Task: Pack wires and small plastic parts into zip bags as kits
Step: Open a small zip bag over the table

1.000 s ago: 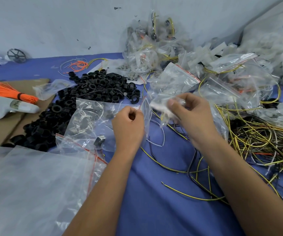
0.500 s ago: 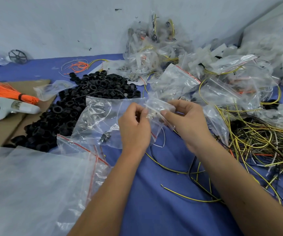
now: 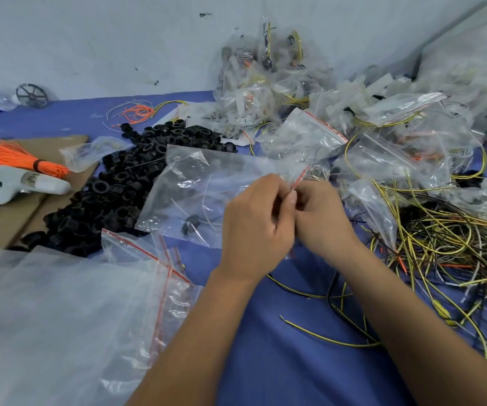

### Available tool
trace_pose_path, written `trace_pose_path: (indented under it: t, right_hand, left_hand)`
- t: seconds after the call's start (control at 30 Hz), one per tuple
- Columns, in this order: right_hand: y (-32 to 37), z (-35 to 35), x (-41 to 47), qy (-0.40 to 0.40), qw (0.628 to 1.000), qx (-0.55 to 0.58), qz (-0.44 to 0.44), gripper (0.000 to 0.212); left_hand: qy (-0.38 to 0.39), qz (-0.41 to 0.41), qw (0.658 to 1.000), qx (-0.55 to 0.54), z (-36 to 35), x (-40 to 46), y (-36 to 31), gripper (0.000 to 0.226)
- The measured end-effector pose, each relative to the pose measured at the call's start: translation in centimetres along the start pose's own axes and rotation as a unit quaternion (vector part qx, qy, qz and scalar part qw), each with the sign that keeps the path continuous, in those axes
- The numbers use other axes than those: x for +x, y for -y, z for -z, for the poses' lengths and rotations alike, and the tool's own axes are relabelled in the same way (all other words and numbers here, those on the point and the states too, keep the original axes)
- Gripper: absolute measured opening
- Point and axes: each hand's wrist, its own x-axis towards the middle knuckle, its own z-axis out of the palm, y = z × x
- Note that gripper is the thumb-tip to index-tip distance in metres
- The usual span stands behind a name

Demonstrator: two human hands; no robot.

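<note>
Two bare hands meet at the centre of the view, knuckles almost touching. The left hand (image 3: 258,221) and the right hand (image 3: 321,218) both curl their fingers around the red-striped zip edge of a clear zip bag (image 3: 195,194), pinching it between them. The bag stretches away to the left of the hands, held just above the blue desk (image 3: 280,361). Inside it lie a small black plastic part (image 3: 189,223) and some thin pale wire.

Behind the bag, a heap of black plastic rings (image 3: 113,191) spreads across the desk. To the right of the hands sits a loose tangle of yellow-and-black wires (image 3: 447,247). Beyond the hands, against the pale wall, filled zip bags are piled up in a mound (image 3: 303,104). Empty zip bags (image 3: 148,276) lie at the lower left, partly over a large sheet of clear plastic (image 3: 46,332). At the far left, on brown cardboard (image 3: 5,227), rest a bundle of orange wires (image 3: 14,158) and a white handheld controller (image 3: 17,184).
</note>
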Motion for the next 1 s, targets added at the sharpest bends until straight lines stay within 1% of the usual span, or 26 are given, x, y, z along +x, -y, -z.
trace_pose_path:
  t: [0.03, 0.1, 0.17, 0.2, 0.27, 0.3, 0.37, 0.4, 0.47, 0.5, 0.57, 0.6, 0.63, 0.73, 0.77, 0.83, 0.87, 0.9, 0.93, 0.97, 1.0]
  right_hand:
    - [0.2, -0.1, -0.3, 0.021, 1.000, 0.010, -0.003, 0.014]
    - [0.5, -0.4, -0.7, 0.059, 0.994, 0.095, -0.019, 0.016]
    - [0.7, -0.6, -0.9, 0.099, 0.975, 0.192, -0.051, 0.025]
    - [0.7, -0.6, -0.9, 0.126, 0.956, 0.254, -0.078, 0.028]
    - [0.7, -0.4, -0.6, 0.184, 0.891, 0.388, -0.148, 0.029]
    - [0.8, -0.3, -0.6, 0.196, 0.863, 0.432, -0.176, 0.028]
    - [0.7, -0.4, -0.6, 0.192, 0.835, 0.467, -0.218, 0.029]
    - [0.8, -0.4, -0.6, 0.187, 0.828, 0.473, -0.236, 0.032]
    - [1.3, -0.5, -0.7, 0.188, 0.814, 0.477, -0.273, 0.030]
    - [1.5, -0.4, -0.8, 0.193, 0.809, 0.479, -0.281, 0.042]
    - [1.7, -0.5, -0.8, 0.207, 0.798, 0.483, -0.294, 0.090]
    - [2.0, -0.7, -0.8, 0.199, 0.801, 0.479, -0.300, 0.102]
    - [2.0, -1.1, -0.8, 0.180, 0.802, 0.479, -0.307, 0.102]
    - [1.6, -1.4, -0.8, 0.122, 0.804, 0.488, -0.317, 0.079]
    - [1.6, -1.5, -0.9, 0.118, 0.801, 0.495, -0.315, 0.077]
    - [2.1, -1.5, -1.1, 0.138, 0.796, 0.508, -0.298, 0.072]
    - [2.5, -1.6, -1.1, 0.146, 0.801, 0.502, -0.290, 0.062]
    - [2.5, -1.9, -1.1, 0.140, 0.815, 0.485, -0.284, 0.050]
    - [2.4, -2.1, -1.1, 0.125, 0.829, 0.468, -0.280, 0.042]
    - [2.3, -2.4, -1.0, 0.106, 0.838, 0.457, -0.278, 0.041]
    - [2.3, -2.4, -1.0, 0.090, 0.842, 0.453, -0.280, 0.047]
  left_hand:
    - [0.001, -0.013, 1.000, -0.007, -0.1, -0.1, -0.3, 0.016]
    - [-0.002, -0.028, 0.999, -0.026, -0.3, -0.4, -0.8, 0.016]
    - [-0.015, -0.031, 0.999, -0.040, -0.3, -0.5, -1.1, 0.016]
    - [-0.024, -0.031, 0.998, -0.048, -0.2, -0.5, -1.2, 0.016]
    - [-0.044, -0.030, 0.997, -0.060, -0.2, -0.5, -1.4, 0.015]
    - [-0.051, -0.030, 0.996, -0.067, -0.2, -0.6, -1.5, 0.015]
    - [-0.057, -0.032, 0.995, -0.076, -0.4, -0.7, -1.7, 0.016]
    - [-0.057, -0.030, 0.995, -0.077, -0.4, -0.7, -1.7, 0.017]
    - [-0.055, -0.022, 0.995, -0.078, -0.5, -0.7, -1.5, 0.017]
    - [-0.052, -0.017, 0.995, -0.080, -0.6, -0.7, -1.4, 0.017]
    - [-0.049, -0.015, 0.995, -0.081, -0.6, -0.7, -1.3, 0.017]
    - [-0.049, -0.014, 0.995, -0.081, -0.6, -0.7, -1.2, 0.017]
    - [-0.050, -0.011, 0.995, -0.083, -0.7, -0.7, -1.2, 0.016]
    - [-0.050, -0.001, 0.995, -0.089, -0.8, -0.7, -1.1, 0.017]
    - [-0.050, -0.001, 0.995, -0.092, -0.8, -0.8, -1.1, 0.017]
    - [-0.052, -0.002, 0.994, -0.097, -0.9, -0.8, -1.1, 0.017]
    - [-0.055, -0.001, 0.994, -0.096, -0.9, -0.8, -1.0, 0.018]
    - [-0.060, 0.004, 0.994, -0.093, -0.9, -0.8, -0.9, 0.018]
    - [-0.065, 0.014, 0.994, -0.090, -0.9, -0.8, -0.8, 0.018]
    - [-0.067, 0.030, 0.993, -0.089, -1.0, -0.8, -0.7, 0.017]
    - [-0.065, 0.047, 0.993, -0.090, -1.1, -0.8, -0.6, 0.017]
